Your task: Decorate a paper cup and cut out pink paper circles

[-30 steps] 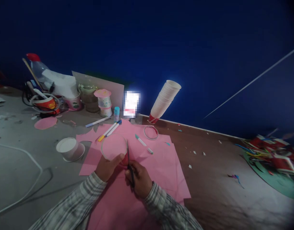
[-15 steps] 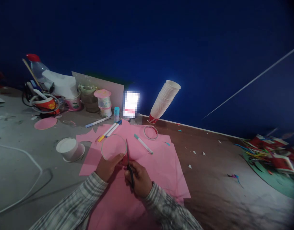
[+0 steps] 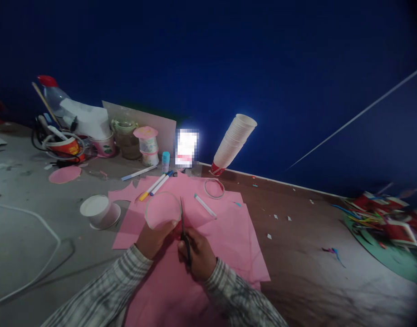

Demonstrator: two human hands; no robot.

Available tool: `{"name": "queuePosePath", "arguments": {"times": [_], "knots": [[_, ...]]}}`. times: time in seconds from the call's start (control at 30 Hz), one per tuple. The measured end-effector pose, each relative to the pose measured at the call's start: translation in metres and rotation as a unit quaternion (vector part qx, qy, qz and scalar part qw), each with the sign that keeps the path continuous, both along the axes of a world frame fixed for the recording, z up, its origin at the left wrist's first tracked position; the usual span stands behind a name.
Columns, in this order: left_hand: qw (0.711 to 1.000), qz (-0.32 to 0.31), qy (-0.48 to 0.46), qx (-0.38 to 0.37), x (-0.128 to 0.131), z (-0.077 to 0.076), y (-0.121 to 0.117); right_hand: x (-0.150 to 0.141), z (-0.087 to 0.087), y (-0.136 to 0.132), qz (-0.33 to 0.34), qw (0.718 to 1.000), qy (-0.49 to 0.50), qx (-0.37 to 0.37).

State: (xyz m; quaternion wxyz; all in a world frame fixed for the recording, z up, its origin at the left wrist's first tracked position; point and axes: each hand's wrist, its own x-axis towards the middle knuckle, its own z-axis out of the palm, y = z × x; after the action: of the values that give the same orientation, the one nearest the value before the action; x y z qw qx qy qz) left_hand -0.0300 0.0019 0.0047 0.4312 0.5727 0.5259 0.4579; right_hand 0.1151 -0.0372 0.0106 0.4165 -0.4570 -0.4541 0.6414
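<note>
My left hand (image 3: 157,237) is closed on a sheet of pink paper (image 3: 163,210) that bears a drawn circle outline. Its thumb presses on the paper near the lower edge of the circle. In my right hand (image 3: 198,254) is a pair of dark-handled scissors (image 3: 185,240), blades pointing up and away from me. The blades lie along the right side of the circle, at the paper. How far apart the blades are, I cannot tell. Beneath both hands lie larger pink sheets (image 3: 228,245). A white marker (image 3: 205,206) rests to the right of the scissors.
Two markers (image 3: 157,185) and a ring (image 3: 214,189) lie on the pink sheets. A white paper cup (image 3: 99,212) sits left. Stacked paper cups (image 3: 233,144) lean at the back wall. A glue stick (image 3: 165,162), a blurred bright screen (image 3: 187,147) and decorated cups (image 3: 149,147) stand behind.
The pink paper with the circle has shifted slightly right, and part of it now hides the marker's teal end. The scissors have moved a little right with it.
</note>
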Motion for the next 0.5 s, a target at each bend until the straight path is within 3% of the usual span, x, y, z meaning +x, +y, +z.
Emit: {"name": "queuePosePath", "arguments": {"times": [0.2, 0.5], "knots": [[0.998, -0.046, -0.029, -0.045, 0.000, 0.004, 0.000, 0.001, -0.003, 0.000, -0.002, 1.000, 0.003, 0.006], [0.998, -0.035, -0.045, -0.041, -0.001, 0.013, 0.002, 0.001, -0.009, 0.000, -0.001, 1.000, 0.007, -0.003]]}}
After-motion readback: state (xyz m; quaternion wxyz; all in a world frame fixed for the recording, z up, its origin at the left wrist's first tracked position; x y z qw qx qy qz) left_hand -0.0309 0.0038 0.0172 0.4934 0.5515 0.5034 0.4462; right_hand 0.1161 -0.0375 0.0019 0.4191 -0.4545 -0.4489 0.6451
